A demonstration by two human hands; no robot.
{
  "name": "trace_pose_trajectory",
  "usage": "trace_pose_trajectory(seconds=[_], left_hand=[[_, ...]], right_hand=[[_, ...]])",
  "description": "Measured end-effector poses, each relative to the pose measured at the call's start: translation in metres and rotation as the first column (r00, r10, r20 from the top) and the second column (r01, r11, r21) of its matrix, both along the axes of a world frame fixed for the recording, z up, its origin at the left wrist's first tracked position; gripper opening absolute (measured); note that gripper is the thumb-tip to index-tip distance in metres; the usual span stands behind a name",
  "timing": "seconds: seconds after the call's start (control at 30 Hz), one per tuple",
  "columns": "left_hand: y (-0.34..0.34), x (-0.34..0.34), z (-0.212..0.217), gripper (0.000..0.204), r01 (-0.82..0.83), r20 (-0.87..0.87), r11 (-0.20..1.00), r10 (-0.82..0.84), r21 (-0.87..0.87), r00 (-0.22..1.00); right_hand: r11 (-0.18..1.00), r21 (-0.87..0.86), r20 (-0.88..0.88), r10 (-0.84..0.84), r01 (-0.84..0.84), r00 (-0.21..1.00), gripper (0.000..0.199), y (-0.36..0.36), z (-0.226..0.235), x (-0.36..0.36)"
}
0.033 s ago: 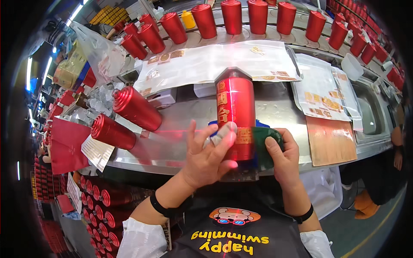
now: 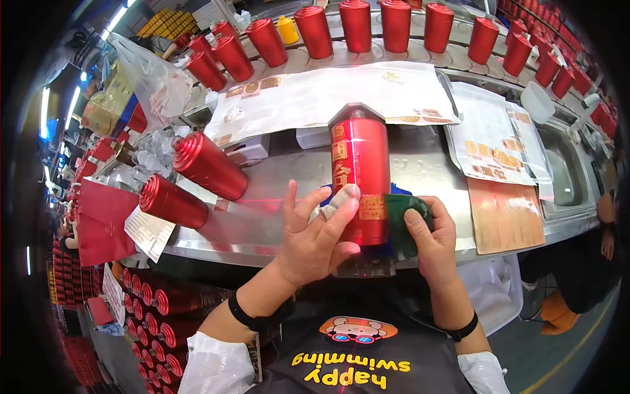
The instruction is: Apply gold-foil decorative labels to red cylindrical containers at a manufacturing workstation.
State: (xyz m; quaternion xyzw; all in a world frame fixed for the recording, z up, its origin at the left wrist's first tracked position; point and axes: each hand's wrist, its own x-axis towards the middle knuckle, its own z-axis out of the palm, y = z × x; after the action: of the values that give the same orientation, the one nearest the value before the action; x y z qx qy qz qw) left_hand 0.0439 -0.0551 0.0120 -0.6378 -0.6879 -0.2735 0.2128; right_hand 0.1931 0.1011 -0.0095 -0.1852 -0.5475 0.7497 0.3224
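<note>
In front of me a red bottle (image 2: 367, 154) with gold lettering lies in a dark holder (image 2: 356, 111) at the bench's near edge. My left hand (image 2: 315, 233) is at its left side, fingers spread. White wrapping covers one finger, whose tip touches the bottle by a gold label patch. My right hand (image 2: 436, 236) pinches a dark green flat scraper (image 2: 408, 220) between thumb and fingers, its edge against the bottle's right side. Some blue material shows beneath the bottle, mostly hidden.
White sheets with gold decals (image 2: 321, 98) lie behind the bottle. More red bottles (image 2: 315, 31) line a curved conveyor beyond. Two red bottles (image 2: 209, 164) rest at left. A wooden board (image 2: 505, 213) and metal sink (image 2: 571, 171) are at right; a person stands there.
The bottles on the conveyor have shifted slightly right. My left fingers have moved very little; the scraper stays against the bottle.
</note>
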Motion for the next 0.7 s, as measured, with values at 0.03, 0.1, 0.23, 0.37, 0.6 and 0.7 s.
trace_pose_trajectory(seconds=[0.03, 0.1, 0.23, 0.37, 0.6, 0.7], left_hand=[[0.001, -0.003, 0.002, 0.041, -0.001, -0.001, 1.0, 0.001, 0.0, 1.0], [0.002, -0.005, 0.006, 0.047, 0.015, 0.139, 1.0, -0.018, 0.021, 0.99], [0.007, 0.01, 0.008, 0.056, 0.086, 0.119, 0.99, -0.099, 0.116, 0.988], [0.009, 0.014, -0.003, 0.085, -0.034, 0.051, 0.997, 0.037, -0.076, 0.998], [0.004, 0.012, -0.022, 0.083, -0.04, 0.186, 0.998, 0.03, 0.05, 0.982], [0.004, 0.011, -0.024, 0.084, -0.039, 0.158, 0.998, 0.031, 0.048, 0.987]], right_hand=[[1.0, 0.009, 0.001, 0.011, -0.011, 1.0, 0.018, 0.0, -0.002, 0.0], [1.0, -0.007, 0.003, 0.017, -0.017, 1.0, 0.018, 0.001, -0.001, 0.001], [1.0, -0.013, -0.012, 0.017, -0.017, 1.0, 0.018, 0.002, 0.003, 0.002], [0.995, -0.095, -0.032, 0.001, -0.004, 1.0, 0.018, -0.002, 0.009, -0.007], [0.818, 0.563, 0.053, -0.181, 0.12, 0.982, 0.02, 0.02, 0.016, -0.005], [0.33, 0.94, -0.071, -0.069, 0.09, 0.995, 0.033, 0.02, 0.03, -0.007]])
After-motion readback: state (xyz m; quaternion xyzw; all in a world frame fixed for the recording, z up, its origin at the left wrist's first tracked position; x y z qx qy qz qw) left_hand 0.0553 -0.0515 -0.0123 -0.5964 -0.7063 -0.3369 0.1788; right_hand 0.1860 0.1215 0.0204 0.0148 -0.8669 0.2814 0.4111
